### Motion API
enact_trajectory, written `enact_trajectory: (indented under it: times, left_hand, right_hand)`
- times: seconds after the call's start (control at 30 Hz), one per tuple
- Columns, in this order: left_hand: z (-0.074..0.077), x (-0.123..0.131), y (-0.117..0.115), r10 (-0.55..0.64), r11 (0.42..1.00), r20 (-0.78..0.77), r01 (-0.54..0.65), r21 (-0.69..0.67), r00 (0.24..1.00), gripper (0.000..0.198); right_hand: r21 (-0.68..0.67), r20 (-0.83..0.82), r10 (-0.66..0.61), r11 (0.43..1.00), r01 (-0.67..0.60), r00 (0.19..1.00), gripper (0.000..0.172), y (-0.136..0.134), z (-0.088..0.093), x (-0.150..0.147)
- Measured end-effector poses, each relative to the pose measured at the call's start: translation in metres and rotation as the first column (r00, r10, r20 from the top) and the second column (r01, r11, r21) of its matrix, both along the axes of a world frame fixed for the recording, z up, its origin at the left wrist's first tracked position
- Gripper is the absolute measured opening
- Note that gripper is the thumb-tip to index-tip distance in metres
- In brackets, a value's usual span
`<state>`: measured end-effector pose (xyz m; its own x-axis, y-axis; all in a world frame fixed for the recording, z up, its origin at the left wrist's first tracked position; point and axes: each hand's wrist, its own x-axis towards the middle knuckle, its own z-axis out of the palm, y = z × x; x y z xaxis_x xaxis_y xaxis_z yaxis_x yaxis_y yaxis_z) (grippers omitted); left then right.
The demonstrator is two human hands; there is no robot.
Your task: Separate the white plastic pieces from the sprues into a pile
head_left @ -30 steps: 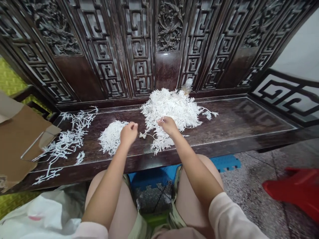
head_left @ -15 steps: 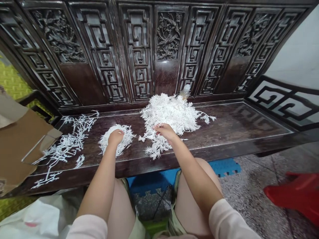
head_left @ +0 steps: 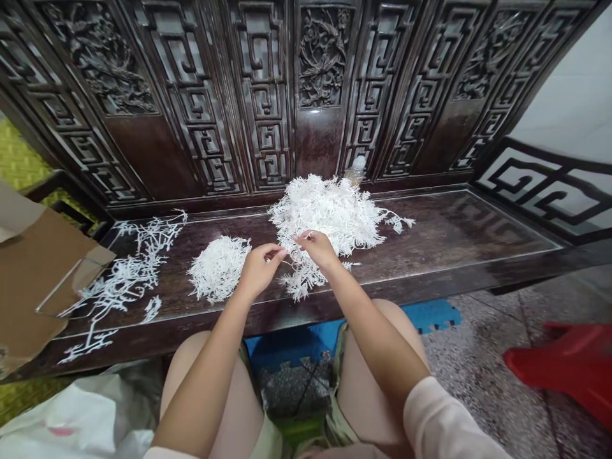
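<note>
A large heap of white branched plastic pieces lies on the dark wooden bench, with a looser clump at its front. My right hand is at the heap's front edge, fingers pinched on a thin white branched piece. Just left of it, my left hand pinches at the same piece with thumb and forefinger; the fingertips hide most of it. Beyond my left wrist sits a smaller pile of short white bits. Bare white branched stems are spread farther left.
A small clear bottle stands behind the large heap, against the carved backrest. An opened cardboard box is at the bench's left end. On the floor are a white bag and a red plastic object.
My left hand has moved right, from over the small pile to beside my right hand, and pinches there now. My right hand has stayed at nearly the same spot.
</note>
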<state>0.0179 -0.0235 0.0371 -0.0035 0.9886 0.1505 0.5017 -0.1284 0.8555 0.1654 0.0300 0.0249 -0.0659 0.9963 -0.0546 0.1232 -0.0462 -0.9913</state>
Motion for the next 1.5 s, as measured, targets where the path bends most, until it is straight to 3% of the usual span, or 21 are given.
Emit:
enact_trajectory:
  times: [0.1,0.23,0.4,0.53,0.6,0.7,0.93,1.17,1.5]
  left_hand:
    - [-0.003,-0.006,0.005,0.022,1.0,0.154,-0.019,-0.022,0.988,0.03]
    - [-0.005,-0.008,0.008,0.033,0.999,0.349,-0.02,-0.039,0.936,0.031]
    - [-0.007,-0.008,0.01,0.053,0.996,0.503,-0.011,-0.085,0.863,0.03]
    - [-0.006,-0.007,0.009,0.03,0.986,0.578,0.069,-0.149,0.815,0.03]
    - [-0.006,-0.006,0.009,0.004,0.98,0.577,0.111,-0.163,0.817,0.032]
    - [-0.005,-0.007,0.008,-0.012,0.974,0.547,0.134,-0.184,0.837,0.037]
    - [0.003,-0.005,0.003,-0.161,0.945,0.508,0.281,-0.168,0.846,0.037]
    - [0.0,-0.003,0.004,-0.159,0.944,0.489,0.278,-0.179,0.858,0.032]
    - [-0.008,-0.004,0.009,-0.091,0.988,0.395,0.134,-0.08,0.914,0.028]
  right_hand:
    - [-0.14,-0.174,0.121,0.979,-0.147,0.977,0.033,-0.004,0.008,-0.001]
    - [-0.266,-0.368,0.265,0.888,-0.374,0.891,0.042,-0.011,0.013,-0.003]
    - [-0.258,-0.334,0.305,0.88,-0.398,0.892,0.043,-0.013,0.016,-0.001]
    - [-0.187,-0.301,0.418,0.855,-0.483,0.857,0.039,-0.014,0.019,0.001]
    - [-0.186,-0.251,0.44,0.852,-0.489,0.862,0.045,-0.014,0.021,0.003]
    - [-0.203,-0.127,0.375,0.896,-0.394,0.918,0.053,-0.013,0.022,0.005]
    - [-0.152,-0.072,0.33,0.929,-0.337,0.941,0.034,-0.011,0.02,0.007]
    - [-0.08,-0.077,0.392,0.914,-0.398,0.917,0.018,-0.01,0.015,0.006]
    - [-0.107,-0.081,0.377,0.917,-0.385,0.922,0.019,-0.013,0.017,0.003]
